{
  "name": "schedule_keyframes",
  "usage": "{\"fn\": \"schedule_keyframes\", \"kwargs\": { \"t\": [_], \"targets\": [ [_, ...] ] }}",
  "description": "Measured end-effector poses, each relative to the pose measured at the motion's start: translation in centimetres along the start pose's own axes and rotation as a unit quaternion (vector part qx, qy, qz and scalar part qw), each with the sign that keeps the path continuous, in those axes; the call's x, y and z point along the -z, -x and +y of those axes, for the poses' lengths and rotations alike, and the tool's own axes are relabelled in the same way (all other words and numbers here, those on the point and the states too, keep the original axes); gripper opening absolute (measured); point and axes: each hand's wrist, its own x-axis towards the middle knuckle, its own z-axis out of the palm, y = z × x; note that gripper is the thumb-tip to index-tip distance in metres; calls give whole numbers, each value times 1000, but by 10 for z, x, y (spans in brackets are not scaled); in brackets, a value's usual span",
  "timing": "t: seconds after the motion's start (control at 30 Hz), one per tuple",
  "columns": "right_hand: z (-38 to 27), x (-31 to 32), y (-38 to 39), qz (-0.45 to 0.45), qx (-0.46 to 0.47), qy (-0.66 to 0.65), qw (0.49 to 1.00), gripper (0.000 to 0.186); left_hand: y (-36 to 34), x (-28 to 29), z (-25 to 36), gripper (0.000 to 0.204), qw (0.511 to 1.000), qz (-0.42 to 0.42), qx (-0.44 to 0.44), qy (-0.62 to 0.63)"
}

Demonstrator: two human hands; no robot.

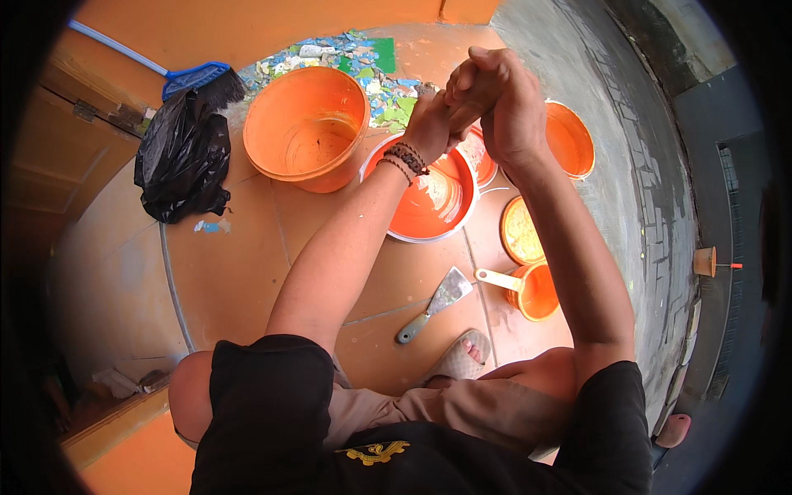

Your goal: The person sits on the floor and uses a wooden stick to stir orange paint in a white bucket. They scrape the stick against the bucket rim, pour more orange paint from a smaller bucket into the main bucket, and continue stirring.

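while left hand (pixel 431 124) and right hand (pixel 516 115) clasp, fingers locked, this seems a rest; grasping the tub (pixel 425 238) would need release.

No legible text; yellow shirt emblem (pixel 375 453) unreadable.

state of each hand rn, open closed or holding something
Left hand: against the right hand; open or closed cannot be told.
Right hand: against the left hand; open or closed cannot be told.
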Motion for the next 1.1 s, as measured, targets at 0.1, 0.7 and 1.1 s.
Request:
{"fn": "schedule_keyframes", "kwargs": {
  "t": [0.1,0.7,1.1],
  "targets": [
    [6,-16,-10,-17,-38,-34,999,39,7,17,14,48,997,-30,6,-69],
    [-11,-6,21,1,13,29,1000,33,28,-37,-23,36,994,-3,11,111],
    [7,-19,4,4,-23,-86,996,33,42,-5,13,43,993,77,45,-70]
  ]
}}
